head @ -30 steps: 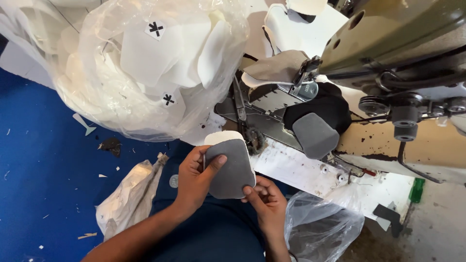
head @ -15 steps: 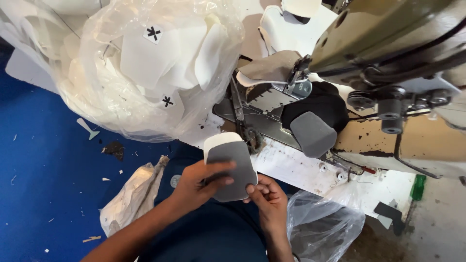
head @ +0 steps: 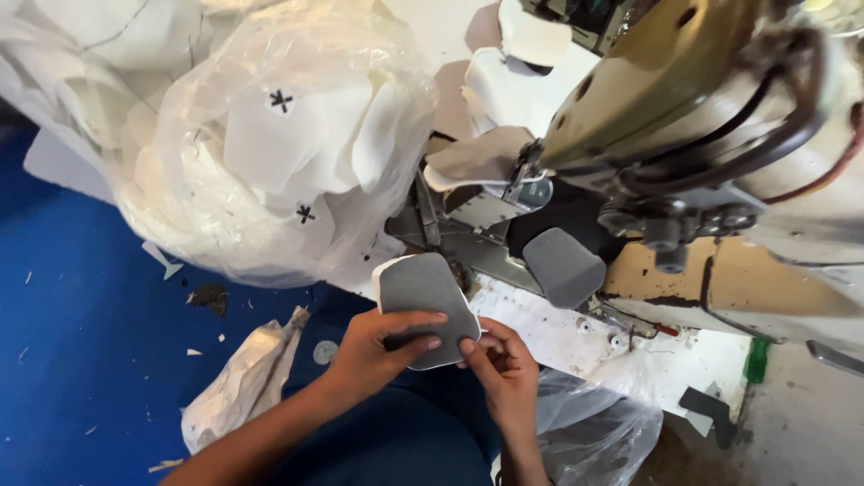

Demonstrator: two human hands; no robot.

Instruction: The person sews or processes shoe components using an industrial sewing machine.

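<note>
Both grips grasping grey padded piece (head: 425, 306) | left hand (head: 371, 349) fingers across its face | right hand (head: 500, 364) pinching near-right edge | sewing machine (head: 711, 153) far right | clear bag of white pieces (head: 270, 135) far left

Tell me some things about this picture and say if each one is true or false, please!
1. Both hands hold one grey padded piece. True: the left hand lies across it and the right hand pinches its lower edge.
2. The big clear plastic bag is full of red pieces. False: the pieces inside are white.
3. A second grey piece sits by the sewing machine. True.
4. The floor at the left is green. False: it is blue, with small scraps on it.
5. The hands are empty. False: they hold the grey padded piece.
</note>
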